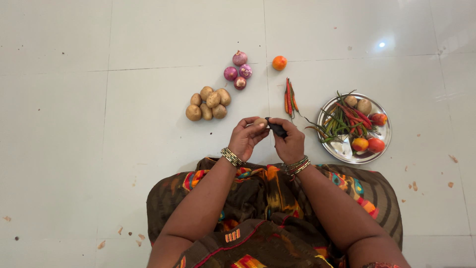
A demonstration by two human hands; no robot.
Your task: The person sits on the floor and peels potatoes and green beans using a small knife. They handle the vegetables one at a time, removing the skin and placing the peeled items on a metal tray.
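The left hand (pixel 246 136) pinches a small potato (pixel 260 121) while the right hand (pixel 289 141), at its 3 o'clock, clasps a dark peeler (pixel 276 129) against it, so the blade may well slip onto the fingertips.

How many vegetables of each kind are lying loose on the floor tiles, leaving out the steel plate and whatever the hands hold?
Potatoes: 6, in one heap
Purple onions: 4, in a cluster
Orange-red tomato: 1, alone
Chillies: about 4 in one small bunch, overlapping, so the count is uncertain
Total: about 15
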